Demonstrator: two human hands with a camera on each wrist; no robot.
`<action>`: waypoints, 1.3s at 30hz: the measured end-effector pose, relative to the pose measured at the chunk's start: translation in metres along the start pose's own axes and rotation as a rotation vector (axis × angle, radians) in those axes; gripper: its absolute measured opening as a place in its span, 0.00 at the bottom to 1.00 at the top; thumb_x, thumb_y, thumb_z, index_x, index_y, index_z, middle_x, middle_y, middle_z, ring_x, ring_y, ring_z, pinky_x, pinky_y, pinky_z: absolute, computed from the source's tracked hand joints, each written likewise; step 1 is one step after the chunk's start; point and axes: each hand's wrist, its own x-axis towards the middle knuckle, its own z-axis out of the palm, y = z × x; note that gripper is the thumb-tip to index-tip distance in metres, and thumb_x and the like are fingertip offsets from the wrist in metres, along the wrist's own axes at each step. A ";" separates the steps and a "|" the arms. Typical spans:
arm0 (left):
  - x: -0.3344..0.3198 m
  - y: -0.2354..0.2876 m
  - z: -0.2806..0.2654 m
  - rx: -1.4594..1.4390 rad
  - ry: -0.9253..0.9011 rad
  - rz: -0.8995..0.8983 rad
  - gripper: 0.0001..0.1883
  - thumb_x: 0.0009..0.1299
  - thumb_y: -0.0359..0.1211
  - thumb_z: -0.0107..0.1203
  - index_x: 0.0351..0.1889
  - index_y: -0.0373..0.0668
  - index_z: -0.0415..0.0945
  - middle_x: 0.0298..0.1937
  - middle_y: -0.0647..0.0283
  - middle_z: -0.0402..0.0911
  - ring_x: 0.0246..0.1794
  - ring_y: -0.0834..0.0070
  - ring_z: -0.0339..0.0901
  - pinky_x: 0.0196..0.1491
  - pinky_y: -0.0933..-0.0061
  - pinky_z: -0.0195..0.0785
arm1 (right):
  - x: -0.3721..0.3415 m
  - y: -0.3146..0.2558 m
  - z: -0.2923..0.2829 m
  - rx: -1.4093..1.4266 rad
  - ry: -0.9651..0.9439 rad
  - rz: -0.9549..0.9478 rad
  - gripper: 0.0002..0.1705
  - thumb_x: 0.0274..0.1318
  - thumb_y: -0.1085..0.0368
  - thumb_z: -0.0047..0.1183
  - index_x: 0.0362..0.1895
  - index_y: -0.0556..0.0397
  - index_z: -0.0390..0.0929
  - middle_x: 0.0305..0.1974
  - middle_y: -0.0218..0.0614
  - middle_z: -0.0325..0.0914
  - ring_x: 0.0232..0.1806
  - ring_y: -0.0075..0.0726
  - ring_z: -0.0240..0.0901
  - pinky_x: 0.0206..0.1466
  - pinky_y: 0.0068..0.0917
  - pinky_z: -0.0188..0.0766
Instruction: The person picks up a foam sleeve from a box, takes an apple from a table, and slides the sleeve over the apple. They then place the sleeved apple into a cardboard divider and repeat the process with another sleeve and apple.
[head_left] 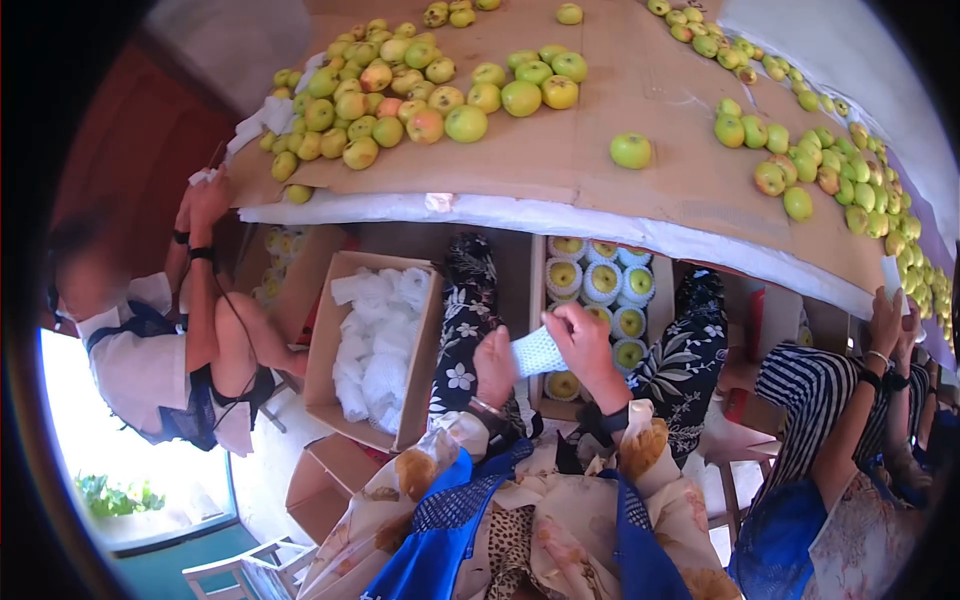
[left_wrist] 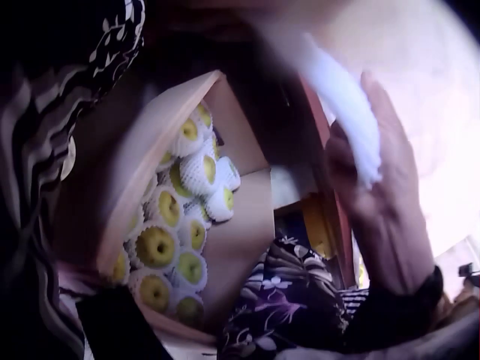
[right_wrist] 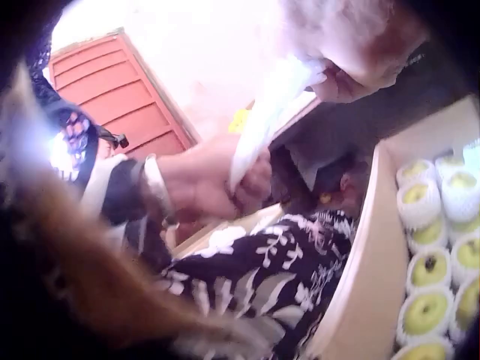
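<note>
Foam net (head_left: 537, 354) spans your hands beside the apple box (head_left: 538, 285); your left hand (head_left: 494, 368) grips one end, your right hand (head_left: 583, 345) pinches the other. It looks light, soft and stretchy, easily torn; grasp its ends gently.

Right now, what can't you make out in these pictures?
- Floor of the open box: head view, hidden by foam nets.
- Anything beneath the wrapped apples: left wrist view, hidden by those apples.
- Brown shape: right wrist view, too blurred.
- How far the loose apples reach: head view, cut off by right edge.
</note>
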 end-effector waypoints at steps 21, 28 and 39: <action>0.001 0.086 -0.049 0.535 0.128 0.163 0.35 0.47 0.24 0.60 0.56 0.31 0.60 0.42 0.49 0.73 0.44 0.56 0.72 0.43 0.66 0.67 | 0.205 0.083 -0.085 -0.394 0.273 0.115 0.37 0.37 0.56 0.63 0.52 0.57 0.63 0.47 0.49 0.71 0.49 0.50 0.69 0.51 0.38 0.66; 0.027 0.040 -0.096 0.513 0.169 0.076 0.21 0.57 0.33 0.55 0.45 0.32 0.67 0.34 0.55 0.74 0.34 0.65 0.71 0.37 0.68 0.65 | 0.205 0.105 -0.092 -0.359 0.229 0.019 0.37 0.34 0.50 0.65 0.48 0.54 0.66 0.41 0.45 0.75 0.44 0.46 0.73 0.47 0.35 0.69; 0.053 0.005 -0.128 0.563 0.213 0.065 0.22 0.69 0.41 0.36 0.42 0.28 0.70 0.43 0.40 0.72 0.46 0.50 0.67 0.49 0.60 0.57 | 0.186 0.091 -0.089 -0.496 0.224 -0.126 0.38 0.36 0.49 0.62 0.52 0.52 0.65 0.45 0.45 0.73 0.47 0.47 0.71 0.50 0.37 0.67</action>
